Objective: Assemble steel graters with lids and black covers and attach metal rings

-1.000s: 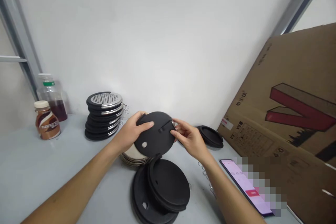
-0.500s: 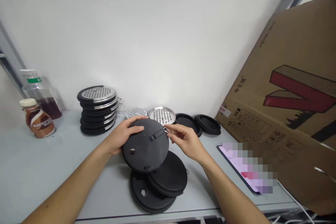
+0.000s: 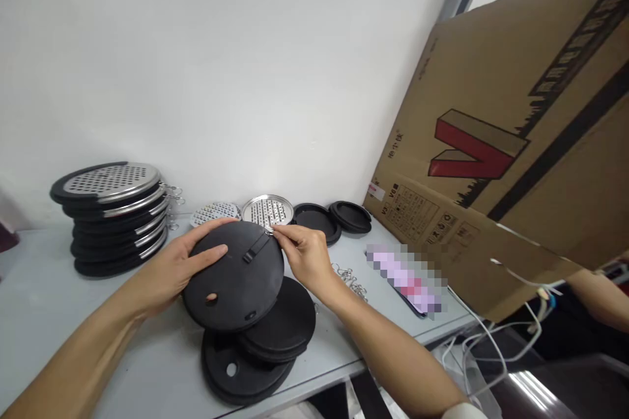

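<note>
My left hand [image 3: 171, 268] grips the left edge of a round black disc [image 3: 236, 281], thumb lying on its face. The disc is tilted toward me and has a small hole, a slot and a clip-like strip. At its upper right edge my right hand [image 3: 307, 252] pinches a small metal ring [image 3: 268, 231]. Whether the ring is fixed to the disc I cannot tell. Below the held disc lie more black discs [image 3: 282, 327], overlapping on the table; the lowest one [image 3: 246, 383] has a round hole.
Round graters [image 3: 113, 180] with black rims and rings form a stack at left. Behind my hands lie perforated metal plates [image 3: 268, 211] and black round frames [image 3: 319, 222]. Loose metal rings [image 3: 351, 281], a phone [image 3: 405, 281] and a cardboard box [image 3: 442, 177] are at right. Another person's arm [image 3: 599, 294] shows beyond.
The view has turned to the right, so things sit further left. My right fingers have closed in at the disc's edge on the ring; my left hand keeps its hold.
</note>
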The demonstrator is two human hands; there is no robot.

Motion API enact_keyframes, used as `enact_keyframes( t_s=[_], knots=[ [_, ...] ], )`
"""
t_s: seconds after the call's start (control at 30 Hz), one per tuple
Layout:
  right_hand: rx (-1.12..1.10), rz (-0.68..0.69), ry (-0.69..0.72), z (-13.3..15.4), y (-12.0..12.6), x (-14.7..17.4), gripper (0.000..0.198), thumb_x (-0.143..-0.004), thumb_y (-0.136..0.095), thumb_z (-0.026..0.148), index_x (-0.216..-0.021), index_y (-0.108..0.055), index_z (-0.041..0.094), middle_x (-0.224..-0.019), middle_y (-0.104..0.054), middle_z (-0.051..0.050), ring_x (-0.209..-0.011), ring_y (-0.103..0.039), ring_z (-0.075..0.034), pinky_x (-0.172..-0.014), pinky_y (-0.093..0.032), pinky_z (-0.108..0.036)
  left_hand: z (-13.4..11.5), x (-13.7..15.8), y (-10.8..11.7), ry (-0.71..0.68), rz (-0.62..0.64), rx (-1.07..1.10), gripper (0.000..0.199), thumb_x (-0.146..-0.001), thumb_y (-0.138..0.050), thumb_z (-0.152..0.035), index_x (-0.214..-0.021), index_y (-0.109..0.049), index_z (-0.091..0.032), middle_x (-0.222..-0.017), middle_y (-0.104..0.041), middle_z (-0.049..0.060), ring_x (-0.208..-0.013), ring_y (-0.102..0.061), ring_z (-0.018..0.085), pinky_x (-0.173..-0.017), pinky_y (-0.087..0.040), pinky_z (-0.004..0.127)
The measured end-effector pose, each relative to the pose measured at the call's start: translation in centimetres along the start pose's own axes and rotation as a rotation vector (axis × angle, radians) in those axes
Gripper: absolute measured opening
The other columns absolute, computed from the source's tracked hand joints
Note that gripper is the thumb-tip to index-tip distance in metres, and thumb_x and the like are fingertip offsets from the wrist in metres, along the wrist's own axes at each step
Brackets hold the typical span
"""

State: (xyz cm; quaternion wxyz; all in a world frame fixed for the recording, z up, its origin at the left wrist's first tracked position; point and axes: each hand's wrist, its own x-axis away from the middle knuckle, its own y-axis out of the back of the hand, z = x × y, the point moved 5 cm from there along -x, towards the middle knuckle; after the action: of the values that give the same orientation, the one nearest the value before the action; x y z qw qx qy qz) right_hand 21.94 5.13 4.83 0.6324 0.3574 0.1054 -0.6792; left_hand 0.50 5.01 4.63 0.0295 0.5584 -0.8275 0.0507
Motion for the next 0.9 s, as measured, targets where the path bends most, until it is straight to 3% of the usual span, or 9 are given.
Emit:
enact_keyframes(
  t_s=[0.13,0.2,0.33,0.5,0.63,0.7,0.77,0.83,0.9],
  knots=[
    [-0.54,-0.004,-0.477,-2.0,-1.3,-0.3,0.028,-0.076,-0.073,0.045,-0.086,-0.077,0.019,-0.075,-0.074,-0.005,-0.065,-0.066,-0.019,-0.061,-0.054,-0.032,0.0,-0.1,-0.3,-0.023,-0.103,0.0,0.066,-0.077,-0.073,-0.045,-0.137,-0.048,-0.04,-0.129,-0.063,0.005,-0.093,-0.07,0.031,-0.052,-0.061,0.032],
    [-0.708,-0.034,-0.602,-2.0,-1.8,0.0,0.035,-0.071,-0.076,0.049,-0.079,-0.075,0.015,-0.064,-0.069,-0.004,-0.054,-0.058,-0.015,-0.05,-0.049,-0.028,-0.2,-0.1,-0.5,-0.101,-0.152,-0.03,0.065,-0.075,-0.073,-0.046,-0.135,-0.05,-0.039,-0.133,-0.06,0.003,-0.096,-0.069,0.03,-0.052,-0.061,0.029],
    [-0.706,-0.173,-0.549,-0.8,-1.7,1.1,0.035,-0.075,-0.071,0.051,-0.076,-0.075,0.017,-0.069,-0.07,-0.003,-0.063,-0.061,-0.018,-0.057,-0.05,-0.029,-0.1,0.1,-1.3,-0.212,-0.223,-0.127,0.061,-0.074,-0.073,-0.047,-0.131,-0.054,-0.036,-0.135,-0.059,0.001,-0.108,-0.064,0.031,-0.064,-0.061,0.027],
    [-0.672,-0.156,-0.453,0.1,-1.5,0.6,0.03,-0.081,-0.067,0.048,-0.089,-0.078,0.021,-0.084,-0.074,-0.003,-0.085,-0.066,-0.022,-0.079,-0.054,-0.035,0.2,0.4,-2.6,-0.236,-0.212,-0.235,0.056,-0.078,-0.07,-0.048,-0.13,-0.057,-0.033,-0.13,-0.062,0.002,-0.109,-0.063,0.03,-0.08,-0.059,0.032],
    [-0.595,-0.295,-0.359,-0.9,3.7,-1.0,0.029,-0.077,-0.071,0.046,-0.088,-0.077,0.019,-0.087,-0.074,-0.006,-0.083,-0.067,-0.022,-0.081,-0.054,-0.038,-0.7,0.2,-2.3,-0.286,-0.285,-0.332,0.058,-0.079,-0.068,-0.048,-0.133,-0.052,-0.033,-0.122,-0.065,0.003,-0.107,-0.063,0.029,-0.082,-0.056,0.032],
    [-0.353,-0.326,-0.322,-1.9,7.9,-0.4,0.03,-0.076,-0.072,0.045,-0.087,-0.077,0.017,-0.082,-0.073,-0.006,-0.078,-0.066,-0.021,-0.081,-0.053,-0.037,-1.5,-0.4,-2.6,-0.312,-0.301,-0.431,0.052,-0.081,-0.066,-0.045,-0.129,-0.054,-0.031,-0.106,-0.07,0.003,-0.095,-0.066,0.027,-0.078,-0.055,0.033],
    [-0.054,-0.265,-0.375,-3.5,11.4,1.6,0.031,-0.074,-0.074,0.044,-0.088,-0.077,0.017,-0.079,-0.073,-0.007,-0.076,-0.066,-0.023,-0.077,-0.052,-0.037,-3.0,-1.3,-4.1,-0.436,-0.302,-0.564,0.034,-0.084,-0.063,-0.041,-0.115,-0.062,-0.027,-0.095,-0.07,0.003,-0.087,-0.066,0.025,-0.079,-0.054,0.034],
    [0.168,-0.206,-0.467,-5.6,13.9,4.7,0.03,-0.075,-0.071,0.044,-0.086,-0.076,0.017,-0.081,-0.074,-0.008,-0.075,-0.066,-0.025,-0.076,-0.051,-0.039,-4.5,-2.6,-7.1,-0.61,-0.202,-0.668,0.02,-0.086,-0.06,-0.033,-0.102,-0.067,-0.025,-0.096,-0.07,0.003,-0.091,-0.065,0.024,-0.086,-0.05,0.035],
    [0.3,-0.147,-0.518,-7.6,14.9,7.7,0.029,-0.077,-0.068,0.044,-0.085,-0.076,0.018,-0.09,-0.075,-0.01,-0.083,-0.068,-0.028,-0.081,-0.051,-0.041,-5.4,-4.5,-11.1,-0.716,0.033,-0.674,0.025,-0.086,-0.056,-0.022,-0.107,-0.068,-0.026,-0.107,-0.07,0.002,-0.102,-0.064,0.023,-0.095,-0.046,0.033]
  ],
)
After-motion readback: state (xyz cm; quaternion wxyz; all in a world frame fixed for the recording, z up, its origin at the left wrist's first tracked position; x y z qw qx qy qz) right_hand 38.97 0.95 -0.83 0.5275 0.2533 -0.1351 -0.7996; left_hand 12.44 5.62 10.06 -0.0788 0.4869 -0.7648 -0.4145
